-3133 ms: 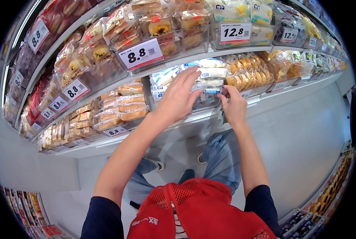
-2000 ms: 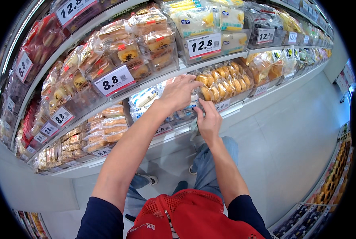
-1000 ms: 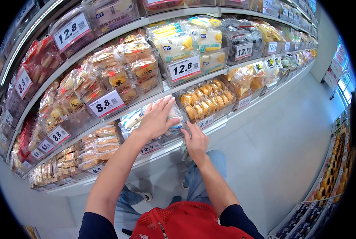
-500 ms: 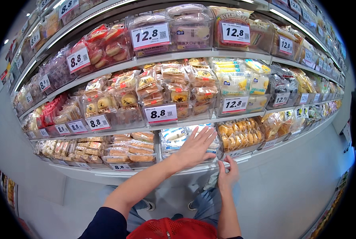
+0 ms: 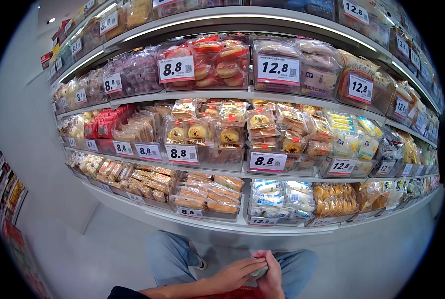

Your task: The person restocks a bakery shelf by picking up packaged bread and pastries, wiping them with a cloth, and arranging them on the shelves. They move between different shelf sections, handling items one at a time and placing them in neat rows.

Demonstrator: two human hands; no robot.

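Note:
Both of my hands are together low in front of my knees, well below the shelf edge. My left hand reaches across with its fingers laid together against my right hand. My right hand is curled with its thumb side up. Between them shows a small part of a crumpled grey-green thing, perhaps a cloth; the hands hide most of it. Nearest on the bottom shelf, beyond the hands, is a clear bin of white-and-blue wrapped packs.
Shelves of bagged bread and pastries curve across the view. Left of the white-and-blue packs lie long wrapped pastries, and to the right golden round pastries. The bottom shelf edge juts out above my knees. Another shelf stands far left.
My left hand has left the white-and-blue packs and come down to my right hand. Both hands are lower and nearer to me. The view has turned left.

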